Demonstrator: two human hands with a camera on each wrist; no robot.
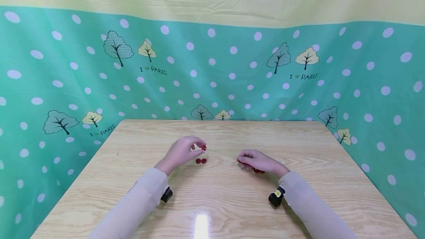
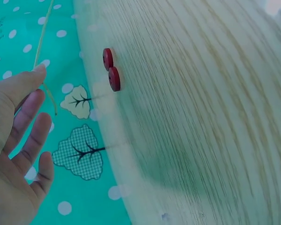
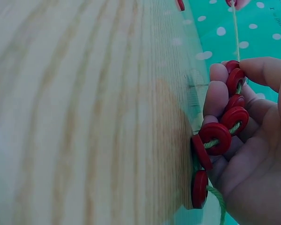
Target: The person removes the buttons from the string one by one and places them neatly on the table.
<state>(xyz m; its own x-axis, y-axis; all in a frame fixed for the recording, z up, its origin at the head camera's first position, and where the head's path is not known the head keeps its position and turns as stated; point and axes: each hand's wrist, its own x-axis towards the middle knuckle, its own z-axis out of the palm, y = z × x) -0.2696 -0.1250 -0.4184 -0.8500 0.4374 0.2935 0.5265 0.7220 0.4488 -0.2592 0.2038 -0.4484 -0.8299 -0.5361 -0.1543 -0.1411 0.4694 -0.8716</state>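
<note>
Facing each other above the pale wood-grained tabletop (image 1: 229,194), the right hand (image 1: 258,160), grasping threaded round red buttons (image 3: 218,130), and left hand (image 1: 182,152), pinching a single red button (image 1: 204,147), span light-green cord (image 3: 236,37) roughly along the far edge, two loose red buttons (image 1: 198,161) lying nearer the left.

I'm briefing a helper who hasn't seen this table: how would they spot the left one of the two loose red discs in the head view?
On the pale wooden table, find the left hand. Just below its thumb in the head view lie two loose red discs; the left disc is the one farther from the right hand.
</note>
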